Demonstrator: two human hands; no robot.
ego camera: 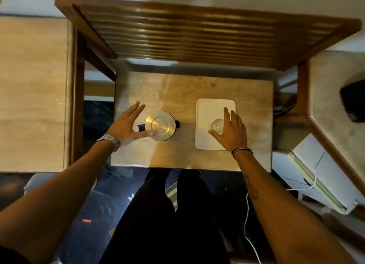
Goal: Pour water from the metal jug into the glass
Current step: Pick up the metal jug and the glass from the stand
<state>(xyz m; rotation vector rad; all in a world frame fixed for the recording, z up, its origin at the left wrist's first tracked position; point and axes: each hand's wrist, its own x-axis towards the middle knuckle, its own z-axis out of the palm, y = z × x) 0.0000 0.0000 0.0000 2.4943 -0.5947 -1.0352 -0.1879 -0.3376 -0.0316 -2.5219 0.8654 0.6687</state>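
A round metal jug (161,126) with a shiny lid and a dark handle on its left side stands on the small stone-topped table (177,89). My left hand (126,126) hovers spread just left of it, thumb reaching along the jug's near side, fingers not closed. A clear glass (217,124) stands upright on a white square tray (209,107) at the right. My right hand (231,131) is open, fingers apart, just right of the glass and partly over it. Whether it touches the glass is unclear.
A dark wooden slatted shelf (197,32) juts out above the table's far side. A wooden surface (31,93) lies to the left, a stone counter (335,97) with a dark object (353,101) to the right. A white cable (246,224) hangs near my right forearm.
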